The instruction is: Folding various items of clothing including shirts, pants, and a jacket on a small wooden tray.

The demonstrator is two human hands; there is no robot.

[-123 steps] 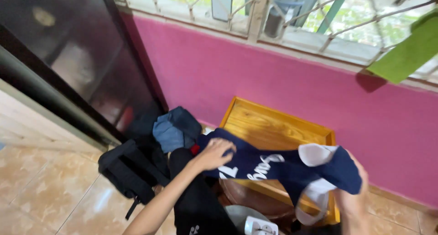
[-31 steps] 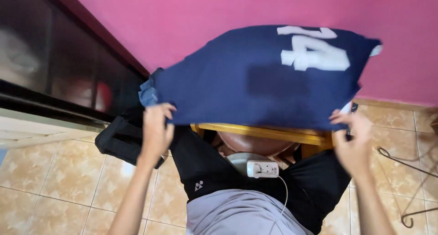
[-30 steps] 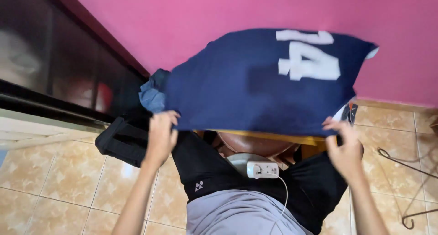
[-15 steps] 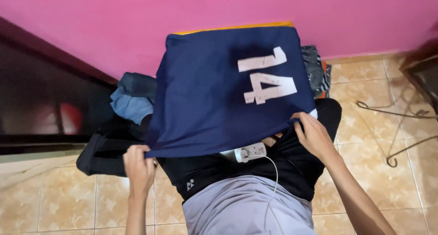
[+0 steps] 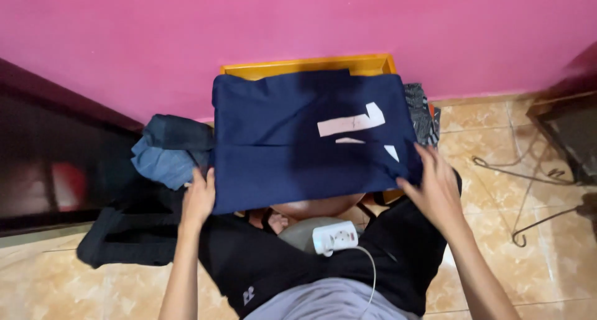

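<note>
A navy blue shirt [image 5: 298, 140] with white printed shapes lies folded flat on a low orange wooden table [image 5: 311, 65] against the pink wall. My left hand [image 5: 199, 199] grips the shirt's near left corner. My right hand [image 5: 435, 183] rests on its near right edge, fingers spread and pressing the cloth. My knee [image 5: 317, 205] shows just below the shirt's front edge.
A pile of blue denim clothes [image 5: 168, 152] sits left of the table, above a black bag [image 5: 130, 233] on the tiled floor. A white power adapter [image 5: 336, 236] with a cord lies on my lap. Wire hangers [image 5: 528, 196] lie on the floor at right. Patterned cloth [image 5: 423, 115] pokes out behind the shirt.
The shirt, earlier held up spread in the air, has been brought down and folded onto the table. Both hands have followed it down to its near edge.
</note>
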